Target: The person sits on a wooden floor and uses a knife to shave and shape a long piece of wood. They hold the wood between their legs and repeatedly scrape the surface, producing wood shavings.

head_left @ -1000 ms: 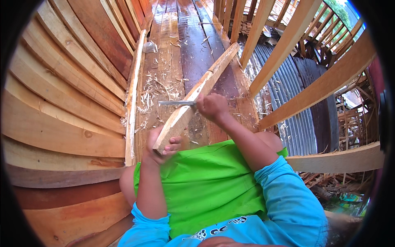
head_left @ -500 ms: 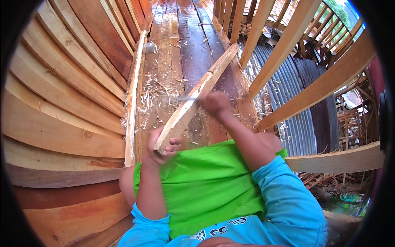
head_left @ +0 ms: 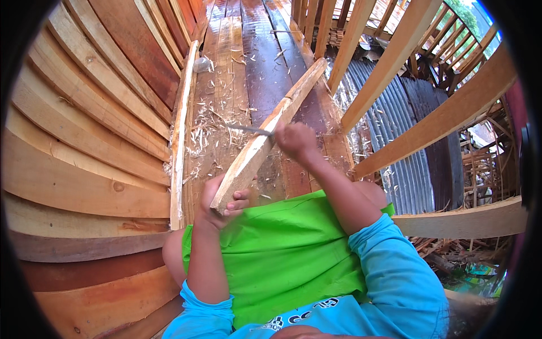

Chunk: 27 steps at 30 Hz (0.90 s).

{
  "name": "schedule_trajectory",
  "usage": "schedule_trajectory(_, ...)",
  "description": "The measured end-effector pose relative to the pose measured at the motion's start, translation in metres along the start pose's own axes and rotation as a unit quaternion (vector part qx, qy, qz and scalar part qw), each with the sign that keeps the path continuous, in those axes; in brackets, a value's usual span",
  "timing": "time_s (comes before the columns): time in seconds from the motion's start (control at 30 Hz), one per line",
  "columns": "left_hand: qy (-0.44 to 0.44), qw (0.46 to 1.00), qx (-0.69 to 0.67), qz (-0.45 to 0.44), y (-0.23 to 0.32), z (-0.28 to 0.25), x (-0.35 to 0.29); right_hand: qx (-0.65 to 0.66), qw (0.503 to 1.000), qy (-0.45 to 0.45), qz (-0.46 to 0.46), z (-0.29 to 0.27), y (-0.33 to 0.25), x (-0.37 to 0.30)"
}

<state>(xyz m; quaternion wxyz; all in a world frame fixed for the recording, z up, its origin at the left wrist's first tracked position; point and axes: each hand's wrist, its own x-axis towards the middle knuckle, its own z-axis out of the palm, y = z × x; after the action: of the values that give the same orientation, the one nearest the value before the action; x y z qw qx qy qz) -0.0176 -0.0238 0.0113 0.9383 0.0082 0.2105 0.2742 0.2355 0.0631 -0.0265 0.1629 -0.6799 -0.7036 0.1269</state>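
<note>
A long, pale piece of wood (head_left: 254,148) slants from my lap toward the railing on the far right, its upper edge freshly cut and lighter. My left hand (head_left: 224,198) is wrapped round its near end, with the fingertips showing on the right side. My right hand (head_left: 296,140) is closed beside the middle of the wood, gripping a knife whose thin grey blade (head_left: 248,129) lies across the top edge and points left. The knife's handle is hidden inside the fist.
Curled shavings (head_left: 206,135) litter the plank floor (head_left: 226,85). A narrow wooden strip (head_left: 182,141) runs along the plank wall (head_left: 84,130) on my left, near a small clear container (head_left: 201,64). Railing posts (head_left: 389,68) stand at right, with corrugated metal sheeting (head_left: 389,124) beyond.
The blade, blurred before, now shows plainly across the wood. My right hand has shifted only slightly toward me; my left hand and the wood are almost where they were.
</note>
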Motion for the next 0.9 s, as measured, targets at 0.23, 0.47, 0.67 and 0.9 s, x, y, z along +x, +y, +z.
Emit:
schedule_trajectory(0.23,0.004,1.0,0.006,-0.006,0.001,0.001,-0.002,0.008,0.998,0.047,-0.033,0.0,0.0,-0.005)
schedule_trajectory(0.47,0.001,1.0,0.008,-0.005,0.0,0.0,-0.003,0.01,0.997,0.07,0.013,0.005,0.011,0.004)
schedule_trajectory(0.67,0.008,1.0,0.014,-0.017,-0.003,0.009,0.006,0.022,0.972,0.163,0.17,-0.002,0.036,0.017)
schedule_trajectory(0.9,0.02,1.0,0.011,-0.016,-0.004,0.008,0.004,0.022,0.97,0.178,0.165,-0.01,0.041,0.021)
